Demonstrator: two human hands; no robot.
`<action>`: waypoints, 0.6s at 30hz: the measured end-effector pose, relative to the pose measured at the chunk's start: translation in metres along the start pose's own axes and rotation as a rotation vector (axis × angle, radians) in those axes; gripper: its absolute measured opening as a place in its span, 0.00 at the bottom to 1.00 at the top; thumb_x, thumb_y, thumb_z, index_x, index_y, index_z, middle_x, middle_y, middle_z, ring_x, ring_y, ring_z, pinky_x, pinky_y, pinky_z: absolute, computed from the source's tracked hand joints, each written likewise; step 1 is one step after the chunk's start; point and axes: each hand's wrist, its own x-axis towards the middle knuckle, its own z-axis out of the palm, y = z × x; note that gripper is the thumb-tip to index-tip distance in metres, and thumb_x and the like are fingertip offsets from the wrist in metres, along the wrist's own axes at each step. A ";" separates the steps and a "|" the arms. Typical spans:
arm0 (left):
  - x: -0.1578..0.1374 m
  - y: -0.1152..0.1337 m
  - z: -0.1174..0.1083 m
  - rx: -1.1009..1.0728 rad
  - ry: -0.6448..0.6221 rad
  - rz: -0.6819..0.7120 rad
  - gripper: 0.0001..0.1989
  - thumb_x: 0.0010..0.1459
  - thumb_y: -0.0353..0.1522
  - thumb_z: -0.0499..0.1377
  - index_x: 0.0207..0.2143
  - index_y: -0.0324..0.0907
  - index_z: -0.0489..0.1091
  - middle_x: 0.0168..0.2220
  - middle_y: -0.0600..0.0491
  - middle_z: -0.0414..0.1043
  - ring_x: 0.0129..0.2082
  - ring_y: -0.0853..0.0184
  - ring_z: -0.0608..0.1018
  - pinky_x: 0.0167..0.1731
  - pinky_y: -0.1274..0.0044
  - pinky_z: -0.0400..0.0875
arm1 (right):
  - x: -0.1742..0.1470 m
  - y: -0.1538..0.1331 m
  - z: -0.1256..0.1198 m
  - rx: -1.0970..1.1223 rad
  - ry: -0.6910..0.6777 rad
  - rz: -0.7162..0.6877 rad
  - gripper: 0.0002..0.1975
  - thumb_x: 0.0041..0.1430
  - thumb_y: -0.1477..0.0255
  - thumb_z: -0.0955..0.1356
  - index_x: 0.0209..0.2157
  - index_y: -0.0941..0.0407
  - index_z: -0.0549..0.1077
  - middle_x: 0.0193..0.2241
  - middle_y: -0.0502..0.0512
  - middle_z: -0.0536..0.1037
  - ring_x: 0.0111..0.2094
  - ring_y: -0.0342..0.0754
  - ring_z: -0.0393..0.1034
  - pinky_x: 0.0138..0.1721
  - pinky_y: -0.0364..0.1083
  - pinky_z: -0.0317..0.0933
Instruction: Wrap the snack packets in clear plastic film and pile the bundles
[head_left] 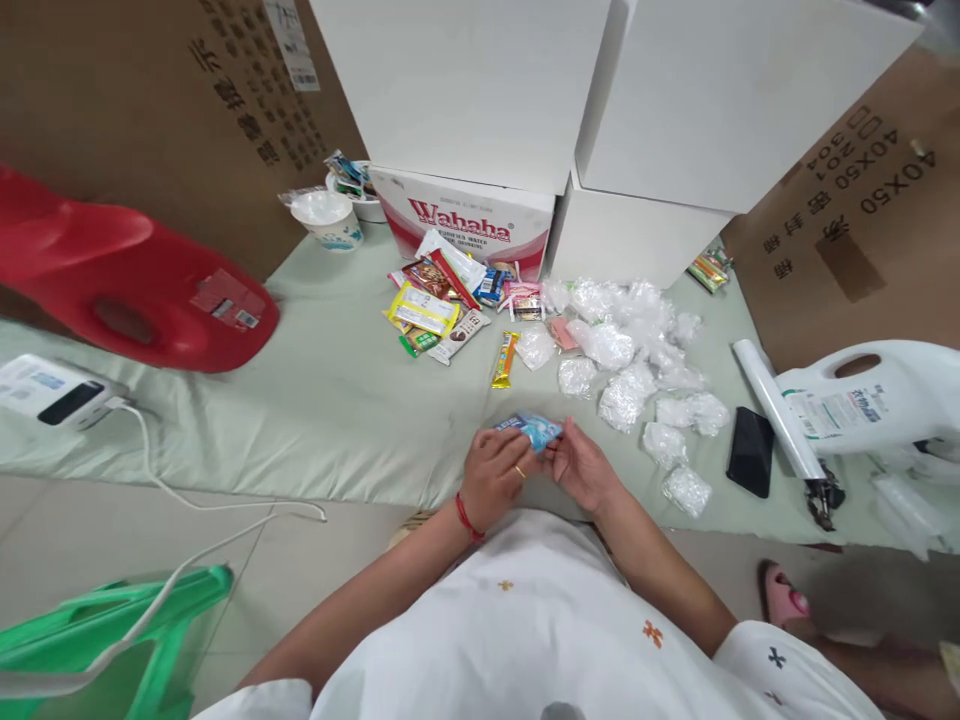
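Observation:
A small blue snack packet [537, 430] is held between my two hands, close to the table's near edge. My left hand [496, 470] is closed over its left side. The fingertips of my right hand [581, 465] pinch its right end. Just beyond lies a narrow yellow-orange snack packet [505, 360]. A pile of mixed snack packets [435, 300] lies farther back, in front of the Wahaha carton. To the right is a spread of clear plastic-wrapped bundles [626, 345]; what they contain is hard to make out.
A Wahaha carton [469, 215] and white boxes [480, 80] line the back. Left are a red jug [135, 280], a paper cup [327, 218] and a white device [56, 390] with a cable. Right are a black phone [750, 452], a white roll [778, 408] and a white jug [877, 395].

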 end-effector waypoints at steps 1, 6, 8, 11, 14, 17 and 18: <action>0.001 0.001 0.003 -0.019 -0.076 0.078 0.11 0.69 0.31 0.52 0.40 0.48 0.75 0.46 0.50 0.82 0.54 0.61 0.79 0.55 0.62 0.69 | -0.003 0.000 0.002 0.015 0.027 -0.046 0.25 0.56 0.47 0.73 0.45 0.52 0.76 0.39 0.56 0.82 0.40 0.52 0.77 0.43 0.51 0.73; 0.008 0.004 0.011 -0.119 -0.192 0.273 0.17 0.66 0.25 0.52 0.50 0.47 0.75 0.54 0.47 0.78 0.62 0.61 0.74 0.59 0.62 0.70 | -0.014 -0.004 -0.011 0.020 0.210 -0.121 0.23 0.48 0.60 0.80 0.44 0.51 0.77 0.39 0.52 0.82 0.37 0.48 0.75 0.41 0.46 0.71; 0.005 -0.001 0.006 -0.141 -0.141 0.270 0.19 0.63 0.25 0.53 0.53 0.46 0.74 0.58 0.43 0.75 0.65 0.58 0.71 0.59 0.61 0.71 | -0.020 -0.012 -0.028 -0.035 0.244 -0.155 0.22 0.49 0.60 0.79 0.45 0.51 0.77 0.40 0.53 0.81 0.38 0.49 0.75 0.42 0.47 0.72; -0.008 -0.017 -0.009 -0.127 -0.044 0.118 0.17 0.62 0.25 0.55 0.49 0.48 0.75 0.55 0.44 0.75 0.61 0.56 0.74 0.57 0.59 0.73 | -0.027 -0.041 -0.068 -0.156 0.343 -0.242 0.22 0.51 0.61 0.77 0.48 0.51 0.76 0.42 0.54 0.81 0.41 0.51 0.76 0.44 0.49 0.72; -0.028 -0.038 -0.028 -0.062 0.048 -0.065 0.14 0.62 0.26 0.55 0.45 0.48 0.75 0.50 0.45 0.76 0.54 0.56 0.77 0.54 0.58 0.76 | -0.024 -0.094 -0.126 -0.213 0.576 -0.448 0.20 0.51 0.67 0.75 0.47 0.51 0.75 0.42 0.53 0.81 0.41 0.49 0.77 0.43 0.49 0.73; -0.046 -0.054 -0.042 0.027 0.112 -0.141 0.12 0.62 0.26 0.55 0.44 0.47 0.74 0.47 0.45 0.75 0.50 0.56 0.78 0.49 0.60 0.77 | -0.005 -0.162 -0.194 -0.176 0.956 -0.690 0.18 0.51 0.75 0.71 0.46 0.54 0.73 0.38 0.50 0.79 0.37 0.45 0.76 0.38 0.45 0.74; -0.051 -0.058 -0.045 0.053 0.118 -0.144 0.11 0.62 0.26 0.55 0.44 0.47 0.74 0.46 0.46 0.75 0.48 0.56 0.78 0.48 0.61 0.77 | 0.005 -0.184 -0.214 -0.155 1.102 -0.712 0.18 0.53 0.76 0.69 0.47 0.54 0.72 0.37 0.49 0.78 0.36 0.44 0.76 0.36 0.45 0.74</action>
